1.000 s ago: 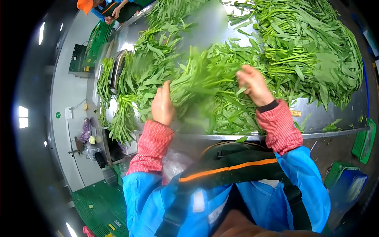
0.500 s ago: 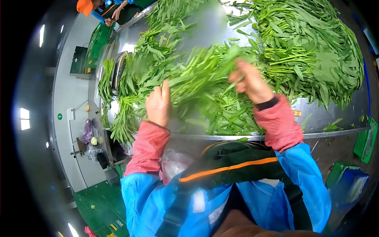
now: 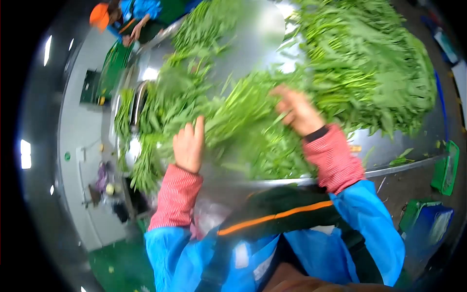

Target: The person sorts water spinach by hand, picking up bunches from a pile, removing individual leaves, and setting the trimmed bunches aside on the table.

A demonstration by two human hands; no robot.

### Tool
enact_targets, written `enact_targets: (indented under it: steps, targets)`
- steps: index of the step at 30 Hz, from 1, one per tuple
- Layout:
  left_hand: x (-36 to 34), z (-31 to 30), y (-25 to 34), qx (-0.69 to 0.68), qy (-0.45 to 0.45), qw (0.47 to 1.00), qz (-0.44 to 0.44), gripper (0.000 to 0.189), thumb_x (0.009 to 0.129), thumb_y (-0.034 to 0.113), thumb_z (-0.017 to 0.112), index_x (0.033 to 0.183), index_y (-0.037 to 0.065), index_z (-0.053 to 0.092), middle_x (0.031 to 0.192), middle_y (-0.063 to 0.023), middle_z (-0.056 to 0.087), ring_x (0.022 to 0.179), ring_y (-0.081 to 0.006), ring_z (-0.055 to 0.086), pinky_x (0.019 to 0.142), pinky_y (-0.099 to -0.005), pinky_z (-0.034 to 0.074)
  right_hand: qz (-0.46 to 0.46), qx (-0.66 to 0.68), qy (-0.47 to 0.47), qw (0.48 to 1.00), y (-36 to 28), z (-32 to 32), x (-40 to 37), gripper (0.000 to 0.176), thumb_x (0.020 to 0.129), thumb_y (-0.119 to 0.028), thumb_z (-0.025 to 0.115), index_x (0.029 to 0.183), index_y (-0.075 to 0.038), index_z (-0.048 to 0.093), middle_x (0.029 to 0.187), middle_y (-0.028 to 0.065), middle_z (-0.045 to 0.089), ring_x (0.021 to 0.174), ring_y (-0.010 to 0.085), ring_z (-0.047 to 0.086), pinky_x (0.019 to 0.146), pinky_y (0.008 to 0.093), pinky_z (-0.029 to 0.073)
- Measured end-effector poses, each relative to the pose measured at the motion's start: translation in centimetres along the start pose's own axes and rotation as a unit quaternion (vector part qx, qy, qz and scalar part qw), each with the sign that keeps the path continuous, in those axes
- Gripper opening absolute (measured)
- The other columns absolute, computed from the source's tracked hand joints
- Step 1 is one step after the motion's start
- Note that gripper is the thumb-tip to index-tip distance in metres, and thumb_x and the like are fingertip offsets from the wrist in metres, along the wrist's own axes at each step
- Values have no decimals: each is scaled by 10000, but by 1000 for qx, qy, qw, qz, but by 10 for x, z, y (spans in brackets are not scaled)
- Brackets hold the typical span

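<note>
Over the metal tabletop (image 3: 231, 63): a loose, slanting bunch of leafy greens (image 3: 238, 107);
Left hand (image 3: 188, 146): at its left end, fingers raised;
Right hand (image 3: 297, 111): at its right end, apart from the left; blur hides either grip;
Change: bunch flatter than a second ago; handling seems unfinished.

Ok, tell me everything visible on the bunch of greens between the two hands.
The bunch of greens is bright green, with slender stems and narrow leaves, fresh-looking, no tie visible, partly motion-blurred. It slants over the metal table, rising rightward in the picture. The left hand is at its lower-left end, the right hand near its upper-right end; blur hides each exact contact.
</note>
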State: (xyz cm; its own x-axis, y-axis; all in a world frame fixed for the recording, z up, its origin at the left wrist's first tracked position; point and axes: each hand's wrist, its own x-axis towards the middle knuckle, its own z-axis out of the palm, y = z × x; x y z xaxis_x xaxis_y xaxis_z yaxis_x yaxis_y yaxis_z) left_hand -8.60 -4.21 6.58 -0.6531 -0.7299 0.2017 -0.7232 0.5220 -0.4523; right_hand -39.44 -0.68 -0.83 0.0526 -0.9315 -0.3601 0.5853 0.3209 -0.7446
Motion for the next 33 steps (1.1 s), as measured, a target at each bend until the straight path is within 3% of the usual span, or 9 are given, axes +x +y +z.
enact_targets:
  steps: [1, 3, 4, 8, 16, 20, 24, 30, 33]
  targets:
    - [5, -2, 3, 9, 14, 1000, 14, 534, 747, 38, 539, 1275, 111, 506, 789, -54, 477, 680, -220, 507, 593, -368, 400, -50, -66, -32, 996, 24, 4, 6, 468, 928, -379, 530, 1302, -98, 501, 711, -37, 525, 588, 56, 464, 476, 199, 385]
    - [15, -8, 11, 30, 52, 997, 39, 523, 747, 42, 534, 1264, 115, 519, 779, -52, 473, 680, -222, 500, 593, -363, 393, 81, 39, -159, 983, 48, 19, 28, 486, 852, -448, 630, 1174, -88, 582, 690, -28, 537, 537, 82, 440, 451, 230, 335]
    - [18, -11, 13, 42, 66, 996, 49, 522, 743, 40, 536, 1260, 116, 523, 773, -52, 470, 680, -223, 496, 593, -359, 389, 96, -95, -94, 986, 33, 43, 18, 335, 826, -432, 674, 816, -104, 607, 576, -50, 465, 468, 76, 377, 421, 248, 272]
    - [21, -23, 11, 23, 75, 995, 59, 494, 744, 50, 542, 1234, 111, 531, 774, -58, 475, 686, -224, 495, 601, -353, 383, 78, -15, -68, 995, 35, 44, 19, 235, 840, -279, 700, 749, -113, 561, 556, -43, 483, 406, 41, 358, 352, 195, 255]
    - [14, -19, 1, -128, 33, 991, 5, 531, 684, -28, 566, 1204, 75, 531, 809, -114, 511, 699, -293, 540, 599, -398, 422, -18, -128, -14, 991, 6, 61, -19, 210, 872, -282, 661, 768, -112, 594, 510, -51, 450, 392, 39, 340, 358, 213, 250]
    - [9, -13, -15, -174, 47, 983, -18, 546, 644, -92, 548, 1177, 24, 530, 815, -163, 527, 677, -343, 550, 569, -428, 436, -212, -30, 63, 975, 5, 57, -14, 191, 898, -259, 629, 789, -110, 582, 574, -56, 478, 468, 39, 390, 434, 204, 298]
    - [3, -21, -35, -122, 98, 987, -29, 552, 640, -88, 553, 1187, -17, 533, 784, -145, 495, 646, -320, 515, 529, -415, 394, -248, 25, 90, 964, -29, 7, -6, 149, 918, -244, 588, 855, -110, 572, 569, -73, 473, 464, 48, 389, 440, 205, 302]
    - [14, -36, -15, -53, 124, 989, 57, 455, 756, 70, 526, 1205, 127, 565, 738, -38, 446, 646, -199, 484, 561, -346, 367, -268, -308, -47, 912, -4, 0, 46, 369, 860, -221, 661, 1142, -44, 502, 932, 18, 563, 788, 102, 543, 681, 251, 459]
    - [14, -35, -10, -74, 108, 989, 67, 437, 759, 91, 524, 1191, 137, 572, 738, -31, 456, 664, -197, 501, 560, -350, 373, -223, -230, -119, 940, 11, 21, 28, 398, 826, -210, 688, 1146, -32, 531, 897, 9, 593, 798, 120, 572, 721, 268, 480]
